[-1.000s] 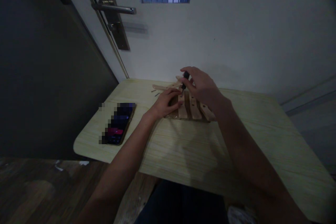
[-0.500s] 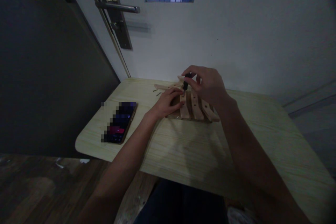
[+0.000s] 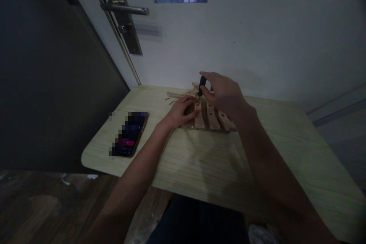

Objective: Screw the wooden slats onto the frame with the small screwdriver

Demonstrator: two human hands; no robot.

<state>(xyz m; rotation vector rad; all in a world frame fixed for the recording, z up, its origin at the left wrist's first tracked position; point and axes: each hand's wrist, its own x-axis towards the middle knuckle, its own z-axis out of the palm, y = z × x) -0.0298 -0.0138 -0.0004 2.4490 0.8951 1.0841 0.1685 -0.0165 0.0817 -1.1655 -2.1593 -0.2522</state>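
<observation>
Pale worktop (image 3: 177,164), door (image 3: 183,38) behind: nr the far edge, our L hand (image 3: 180,112) splays thumb and fingers at the slatted wooden piece (image 3: 199,121); our R hand (image 3: 225,90) pinches the screwdriver (image 3: 202,81), handle barer than a half-sec ago, prob. a regrip between turns.

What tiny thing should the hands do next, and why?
Probably a small turn of the screwdriver with the right hand, while the left hand steadies the slat. The screwdriver stands nearly upright, its tip down at that slat, and the left thumb rests against the slat. Whether a screw sits under the tip is too small to tell.
</observation>
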